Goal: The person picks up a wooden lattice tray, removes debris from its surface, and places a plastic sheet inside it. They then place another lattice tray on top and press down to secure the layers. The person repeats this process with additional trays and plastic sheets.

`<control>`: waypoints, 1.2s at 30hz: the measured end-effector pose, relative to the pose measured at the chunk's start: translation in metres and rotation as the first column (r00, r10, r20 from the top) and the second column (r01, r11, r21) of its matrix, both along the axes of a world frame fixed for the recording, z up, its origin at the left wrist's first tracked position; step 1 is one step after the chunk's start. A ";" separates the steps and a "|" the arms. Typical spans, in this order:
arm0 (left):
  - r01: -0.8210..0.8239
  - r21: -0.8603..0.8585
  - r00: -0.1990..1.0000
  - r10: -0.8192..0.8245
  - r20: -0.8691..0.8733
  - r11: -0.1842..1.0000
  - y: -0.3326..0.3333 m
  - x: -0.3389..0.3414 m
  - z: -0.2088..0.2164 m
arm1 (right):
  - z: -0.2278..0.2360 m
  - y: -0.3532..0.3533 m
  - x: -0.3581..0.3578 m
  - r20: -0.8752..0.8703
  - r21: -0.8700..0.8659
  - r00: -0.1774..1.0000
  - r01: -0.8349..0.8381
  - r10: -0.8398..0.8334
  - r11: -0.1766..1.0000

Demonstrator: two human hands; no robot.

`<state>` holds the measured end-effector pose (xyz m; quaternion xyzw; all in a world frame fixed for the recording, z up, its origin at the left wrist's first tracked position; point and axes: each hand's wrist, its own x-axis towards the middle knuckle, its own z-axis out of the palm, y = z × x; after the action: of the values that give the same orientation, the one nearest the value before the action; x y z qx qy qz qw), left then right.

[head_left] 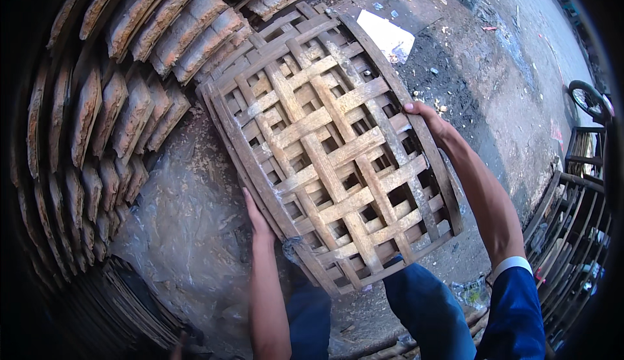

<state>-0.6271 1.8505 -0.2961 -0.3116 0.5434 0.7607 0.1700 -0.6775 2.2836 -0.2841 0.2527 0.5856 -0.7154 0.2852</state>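
Observation:
In front of me, several woven wooden lattice panels [354, 149] lie one upon another, tilted, with flat slats crossing inside darker frame bars. My left hand [261, 222] is at the lower left edge, its fingers partly hidden against the frame. At the right edge my right hand [430, 123] grips the outer bar, a fingertip on top and the rest out of sight behind it. A dark scrap of tie [292, 248] hangs at the near left corner. Whether the upper end of the panels rests on something cannot be seen.
Curved, rough-edged slabs [127, 110] stand in tall stacks at the left. Below them are dark, thin stacked sheets [133, 305]. A white sheet [385, 35] lies on the dirty ground beyond the panels. A slatted wooden rack [565, 230] and a wheel [587, 98] are at the right.

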 end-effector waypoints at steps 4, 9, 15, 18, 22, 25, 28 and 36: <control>0.017 0.005 0.999 -0.017 0.048 1.000 -0.001 0.002 -0.036 | -0.038 0.013 -0.027 0.032 -0.011 0.999 -0.025 0.025 1.000; 0.080 0.044 0.994 -0.083 0.078 0.996 0.001 -0.012 -0.080 | -0.083 0.006 -0.043 0.055 0.063 0.998 -0.024 0.021 0.998; 0.314 -0.180 0.940 -0.278 0.199 0.932 -0.018 0.007 -0.063 | -0.104 -0.015 -0.040 0.131 -0.088 0.990 -0.036 0.048 0.995; 0.484 -0.273 0.867 -0.413 0.280 0.831 -0.006 -0.003 -0.047 | -0.087 -0.012 -0.055 0.012 0.106 0.998 -0.067 0.066 0.992; 0.497 -0.338 0.865 -0.425 0.267 0.800 -0.003 0.005 -0.002 | 0.009 -0.031 -0.054 -0.289 0.332 0.956 0.054 0.047 0.942; 0.370 -0.349 0.921 -0.288 0.264 0.861 -0.028 0.019 0.064 | 0.122 -0.057 -0.018 -0.476 0.159 0.879 0.107 -0.019 0.982; 0.209 -0.349 0.968 -0.143 0.206 0.914 -0.048 0.041 0.140 | 0.284 -0.071 0.020 -0.605 -0.102 0.787 0.071 -0.119 0.992; -0.077 -0.507 0.996 0.086 -0.004 0.859 -0.114 0.110 0.455 | 0.730 -0.004 0.110 -0.985 -0.064 -0.120 -0.416 -0.125 0.907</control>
<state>-0.5169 1.7369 0.1590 -0.3750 0.7087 0.5950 0.0549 -0.5674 2.2796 0.4457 -0.4870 0.4825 -0.7175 -0.1232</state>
